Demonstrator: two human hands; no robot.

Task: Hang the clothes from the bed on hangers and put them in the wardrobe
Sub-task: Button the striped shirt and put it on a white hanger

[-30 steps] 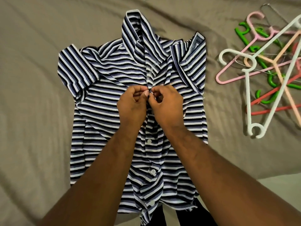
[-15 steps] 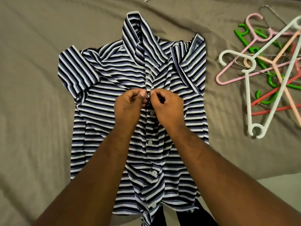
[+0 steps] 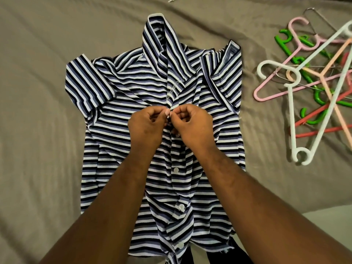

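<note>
A striped short-sleeved shirt in blue, black and white lies front up on the bed, collar pointing away from me. Its lower buttons are done up; the top of the front is open. My left hand and my right hand meet at the middle of the button strip, each pinching one edge of the shirt front between thumb and fingertips. A pile of plastic hangers in white, pink, green, red and peach lies to the right of the shirt.
The grey-brown bedsheet spreads wrinkled to the left and above the shirt. The bed's near edge and a pale floor show at bottom right. A thin wire hanger lies at the back of the pile.
Both hands stay pinched at the button strip, shifting a little lower along the shirt front. The shirt and hangers have not moved.
</note>
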